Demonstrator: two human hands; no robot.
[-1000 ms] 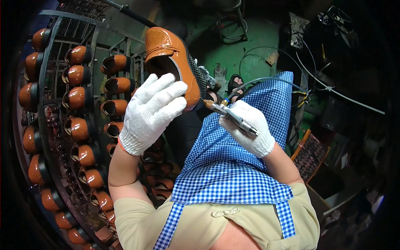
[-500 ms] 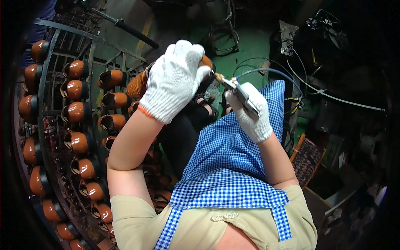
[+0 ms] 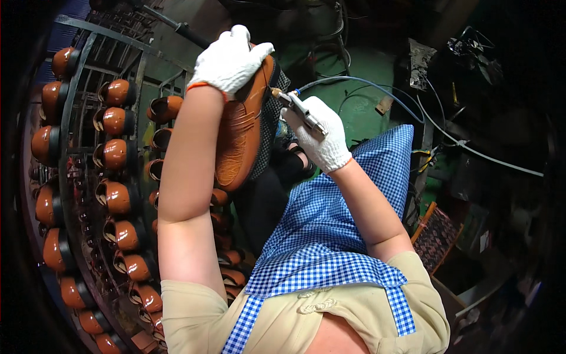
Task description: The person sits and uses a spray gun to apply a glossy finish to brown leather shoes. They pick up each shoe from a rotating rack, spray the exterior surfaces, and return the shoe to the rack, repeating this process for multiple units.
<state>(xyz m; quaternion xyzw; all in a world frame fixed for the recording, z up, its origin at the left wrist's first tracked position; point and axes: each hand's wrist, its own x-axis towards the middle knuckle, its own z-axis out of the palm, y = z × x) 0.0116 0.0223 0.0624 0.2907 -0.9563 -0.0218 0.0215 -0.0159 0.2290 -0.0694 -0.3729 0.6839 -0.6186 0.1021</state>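
A white-gloved left hand (image 3: 230,64) grips a brown shoe (image 3: 239,144) by its heel end, toe toward the wearer. Right of that grip, the gloved right hand (image 3: 326,135) holds a metal nozzle gun (image 3: 305,113), its tip just beside the shoe's edge; a blue hose (image 3: 342,77) curves off rightward. Left of the grip, a metal rack (image 3: 118,38) bears rows of glossy brown shoes (image 3: 116,154).
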